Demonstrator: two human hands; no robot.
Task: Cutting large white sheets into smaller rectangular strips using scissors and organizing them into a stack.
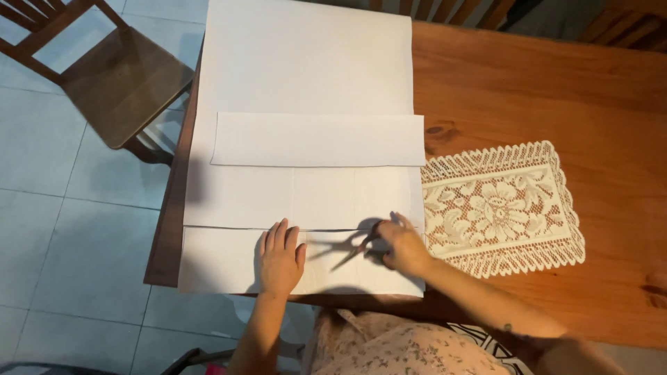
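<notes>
Gripping scissors (353,248), the right hand (401,244) has its fingers closed through the handles, blades open along a cut line in the large white paper sheet (306,83) covering the wooden table (542,83). Left hand (280,258) lies flat, fingers together, steadying the paper beside them.

At the lower centre of the frame, the left hand (281,258) lies flat, fingers spread, on a large white paper sheet (306,62) covering the left part of a brown wooden table (556,90). Just right of it, the right hand (401,244) grips dark metal scissors (354,248), blades parted along a cut line. A cream lace doily (501,207) lies at right; a wooden chair (104,76) stands upper left.
</notes>
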